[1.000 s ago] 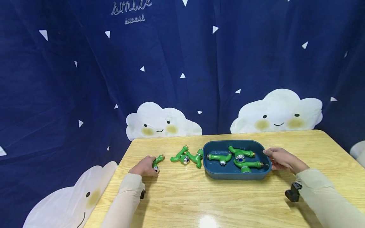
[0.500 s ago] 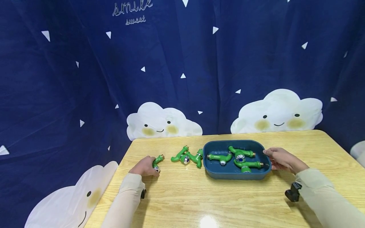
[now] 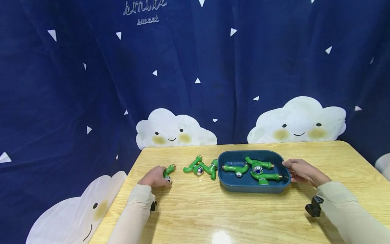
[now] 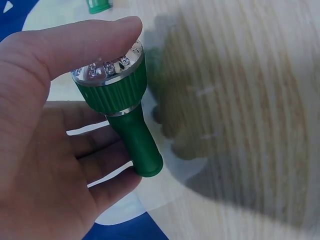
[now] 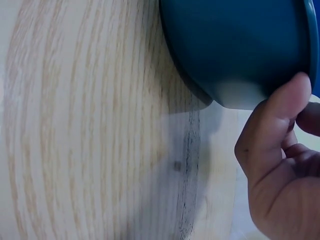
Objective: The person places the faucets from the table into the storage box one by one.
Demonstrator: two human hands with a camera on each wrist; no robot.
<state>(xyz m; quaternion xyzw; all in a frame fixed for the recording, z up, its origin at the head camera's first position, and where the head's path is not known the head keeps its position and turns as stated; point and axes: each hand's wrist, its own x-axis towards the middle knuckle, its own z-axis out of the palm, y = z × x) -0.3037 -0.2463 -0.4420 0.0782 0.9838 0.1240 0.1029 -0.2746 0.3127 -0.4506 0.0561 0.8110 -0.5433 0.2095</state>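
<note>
At the left of the table, my left hand [image 3: 156, 177] grips a green faucet [image 4: 132, 130] with a brass threaded end. In the left wrist view the thumb lies across its silver knob and the fingers curl behind the body. My right hand [image 3: 301, 171] holds the right end of a dark blue basin [image 3: 243, 189], the thumb at its rim [image 5: 311, 30] and other fingers partly hidden below. Inside the basin lie three green faucets: one at the left [image 3: 234, 168], one at the back right [image 3: 260, 163] and one at the front right [image 3: 268, 177].
Between my left hand and the basin, two more green faucets lie close together, one on the left [image 3: 192, 166] and one on the right [image 3: 211, 169] by the basin's wall. A blue curtain [image 3: 195, 51] with cloud prints hangs behind the wooden table [image 3: 198, 213].
The head view has shifted slightly. Both hands keep their places, the left on the faucet and the right at the basin's end.
</note>
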